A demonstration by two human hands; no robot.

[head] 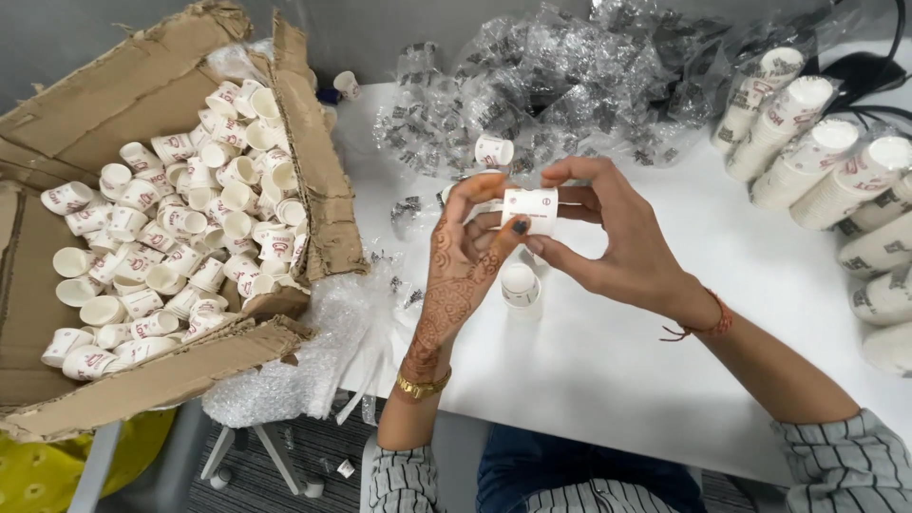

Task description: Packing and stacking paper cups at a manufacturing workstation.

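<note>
White bench (608,370) fills most of the view; big torn cardboard box (142,104) sits at its left edge, full of loose small paper cups (190,237); pile of crinkly clear plastic wrap (570,85) at the back; stacked cups in plastic sleeves (807,152) lie on the right side. Both hands meet above the bench, near the middle; left hand (461,275) & right hand (617,237) pinch one small white paper cup (532,207) w/ their fingers, held on its side; another small cup (520,285) stands on the bench just below.
</note>
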